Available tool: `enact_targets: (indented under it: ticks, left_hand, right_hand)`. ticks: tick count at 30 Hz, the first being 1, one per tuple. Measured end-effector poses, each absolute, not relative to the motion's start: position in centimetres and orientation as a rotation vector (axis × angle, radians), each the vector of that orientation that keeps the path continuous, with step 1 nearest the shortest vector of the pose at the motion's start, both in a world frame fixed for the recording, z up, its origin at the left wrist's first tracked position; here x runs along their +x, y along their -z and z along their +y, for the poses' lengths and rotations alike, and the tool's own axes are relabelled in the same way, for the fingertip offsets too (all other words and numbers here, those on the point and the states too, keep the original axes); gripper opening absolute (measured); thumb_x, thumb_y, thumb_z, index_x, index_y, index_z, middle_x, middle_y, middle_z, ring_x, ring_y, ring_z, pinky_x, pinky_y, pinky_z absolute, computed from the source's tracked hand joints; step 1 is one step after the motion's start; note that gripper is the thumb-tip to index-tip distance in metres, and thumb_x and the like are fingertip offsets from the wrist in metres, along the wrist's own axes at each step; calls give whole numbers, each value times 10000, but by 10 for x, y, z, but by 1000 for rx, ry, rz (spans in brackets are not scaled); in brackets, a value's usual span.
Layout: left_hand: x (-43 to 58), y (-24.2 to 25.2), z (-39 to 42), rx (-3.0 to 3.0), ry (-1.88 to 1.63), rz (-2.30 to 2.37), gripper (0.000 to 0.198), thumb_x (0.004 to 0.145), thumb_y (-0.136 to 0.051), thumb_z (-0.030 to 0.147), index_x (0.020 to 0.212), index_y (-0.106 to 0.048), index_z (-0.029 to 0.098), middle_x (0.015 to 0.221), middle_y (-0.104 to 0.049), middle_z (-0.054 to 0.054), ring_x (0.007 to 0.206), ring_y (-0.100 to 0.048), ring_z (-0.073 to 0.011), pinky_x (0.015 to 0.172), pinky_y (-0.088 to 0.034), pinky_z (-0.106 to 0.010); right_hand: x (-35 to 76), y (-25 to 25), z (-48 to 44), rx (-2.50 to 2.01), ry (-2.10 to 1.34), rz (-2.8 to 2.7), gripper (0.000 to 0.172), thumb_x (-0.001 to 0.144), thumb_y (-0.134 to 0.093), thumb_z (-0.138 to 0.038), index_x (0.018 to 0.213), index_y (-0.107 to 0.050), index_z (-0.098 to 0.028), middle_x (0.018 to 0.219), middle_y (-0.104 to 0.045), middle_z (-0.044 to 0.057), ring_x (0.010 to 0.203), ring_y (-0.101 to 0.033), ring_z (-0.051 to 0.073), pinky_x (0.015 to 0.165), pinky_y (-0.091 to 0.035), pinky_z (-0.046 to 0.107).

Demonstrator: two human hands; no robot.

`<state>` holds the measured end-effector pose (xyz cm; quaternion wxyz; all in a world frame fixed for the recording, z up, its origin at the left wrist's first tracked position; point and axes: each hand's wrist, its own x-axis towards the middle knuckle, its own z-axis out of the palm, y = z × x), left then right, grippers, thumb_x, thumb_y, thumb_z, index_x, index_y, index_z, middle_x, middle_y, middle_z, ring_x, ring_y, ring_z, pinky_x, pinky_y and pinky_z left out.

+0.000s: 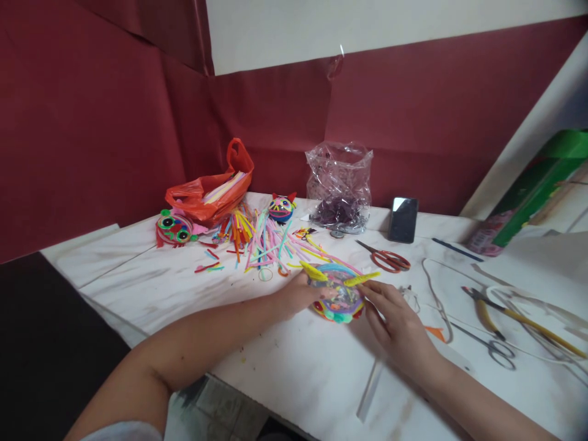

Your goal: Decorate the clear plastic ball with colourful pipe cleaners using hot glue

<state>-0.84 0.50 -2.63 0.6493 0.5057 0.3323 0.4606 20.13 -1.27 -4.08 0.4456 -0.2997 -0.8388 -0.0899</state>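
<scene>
The left hand (297, 295) grips one side of the round toy (339, 298), probably to steady it; the right hand (399, 320) touches the other side beside a yellow ear (362, 280), whether pinching cannot be told; beyond, on the table (294, 367), pipe cleaners (270, 243) and scissors (380, 252) lie seemingly within reach.

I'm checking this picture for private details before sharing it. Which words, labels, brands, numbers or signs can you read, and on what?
No text can be read.
Green and pink item at the right edge: any print is too blurred to read.
Clear plastic bag: small dark marks, too unclear to tell whether they are letters.
Phone: dark screen, nothing legible.
Round craft piece: no legible writing.
</scene>
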Motion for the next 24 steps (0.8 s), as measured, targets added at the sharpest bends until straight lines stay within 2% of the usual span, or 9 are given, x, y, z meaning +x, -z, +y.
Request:
enact_targets:
  ticks: [24]
  left_hand:
    - [-10, 29, 8, 1171, -1053, 779, 642, 507, -887, 386, 1055, -661, 139, 985, -738, -119, 913, -697, -251, 836, -532, -355]
  right_hand:
    - [201, 38, -13, -727, 220, -2072, 307, 925, -478, -131, 1201, -592, -202, 1059, -624, 121, 948, -636, 223, 772, -580, 354]
